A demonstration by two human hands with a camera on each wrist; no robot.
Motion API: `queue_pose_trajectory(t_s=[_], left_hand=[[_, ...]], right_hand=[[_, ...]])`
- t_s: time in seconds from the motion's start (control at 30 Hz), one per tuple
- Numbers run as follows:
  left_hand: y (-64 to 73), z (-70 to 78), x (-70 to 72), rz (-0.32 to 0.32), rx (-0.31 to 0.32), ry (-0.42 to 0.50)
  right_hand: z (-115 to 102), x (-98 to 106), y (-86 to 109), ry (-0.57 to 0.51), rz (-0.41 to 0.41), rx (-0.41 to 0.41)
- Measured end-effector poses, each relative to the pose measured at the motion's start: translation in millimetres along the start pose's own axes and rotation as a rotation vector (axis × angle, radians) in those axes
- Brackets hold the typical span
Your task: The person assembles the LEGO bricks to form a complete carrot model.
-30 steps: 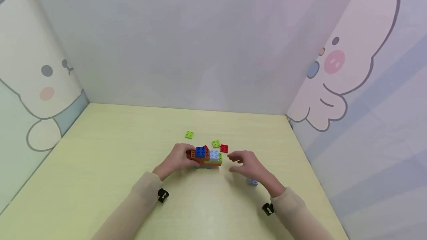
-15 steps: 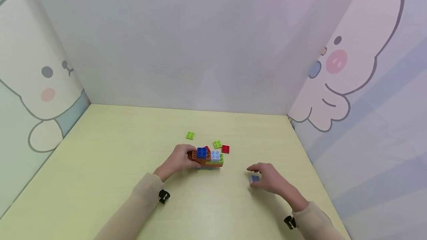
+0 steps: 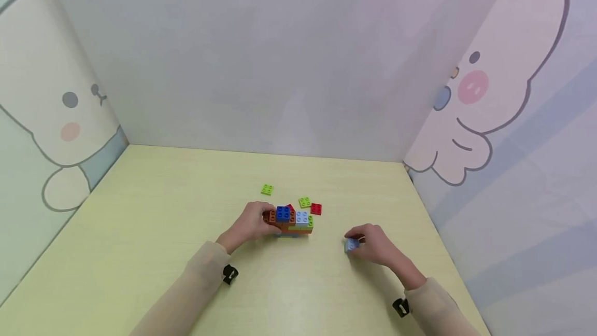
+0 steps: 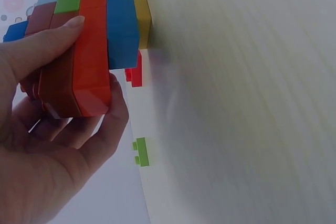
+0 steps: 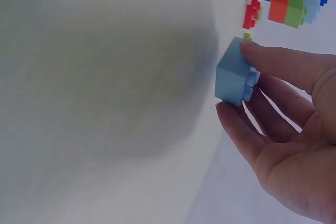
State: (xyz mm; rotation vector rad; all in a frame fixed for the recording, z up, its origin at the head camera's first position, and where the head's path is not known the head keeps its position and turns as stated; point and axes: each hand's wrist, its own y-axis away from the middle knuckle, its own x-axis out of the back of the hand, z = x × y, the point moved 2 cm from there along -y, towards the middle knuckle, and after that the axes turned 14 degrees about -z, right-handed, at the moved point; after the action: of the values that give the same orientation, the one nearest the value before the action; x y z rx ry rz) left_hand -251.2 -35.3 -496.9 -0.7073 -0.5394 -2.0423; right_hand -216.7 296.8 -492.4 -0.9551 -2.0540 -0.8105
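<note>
My left hand point(image 3: 252, 222) grips the left end of a built block model point(image 4: 94, 61), thumb on its near side and fingers round the far side. Red, brown, green and light blue building bricks form its layers, with a dark blue brick point(image 3: 283, 214) on top. Blue and yellow bricks show at its underside in the left wrist view. To the right, my right hand point(image 3: 377, 245) pinches a light blue building brick point(image 5: 233, 74) between thumb and fingertips, studs toward the palm. This brick is apart from the model.
Behind the model lie two loose lime green bricks point(image 3: 267, 190) and a red brick point(image 3: 316, 209). Another red piece point(image 3: 290, 207) peeks out just behind the model. The pale yellow table point(image 3: 186, 185) meets a grey back wall point(image 3: 261, 66), with printed side walls left and right.
My right hand has moved right from beside the model, down to the light blue brick, and now pinches it. The left hand keeps its grip on the model.
</note>
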Motion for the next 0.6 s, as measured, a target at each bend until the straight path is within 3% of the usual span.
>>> queue_pose_trajectory(t_s=[0.33,0.6], left_hand=[[-0.4,0.7,-0.3,-0.012,0.002,0.002],[-0.4,0.2,-0.2,-0.016,0.01,0.021]], right_hand=[[-42.4,21.0,-31.8,-0.105,0.022,0.07],[-87.0,31.5,-59.8,-0.111,0.069,0.169]])
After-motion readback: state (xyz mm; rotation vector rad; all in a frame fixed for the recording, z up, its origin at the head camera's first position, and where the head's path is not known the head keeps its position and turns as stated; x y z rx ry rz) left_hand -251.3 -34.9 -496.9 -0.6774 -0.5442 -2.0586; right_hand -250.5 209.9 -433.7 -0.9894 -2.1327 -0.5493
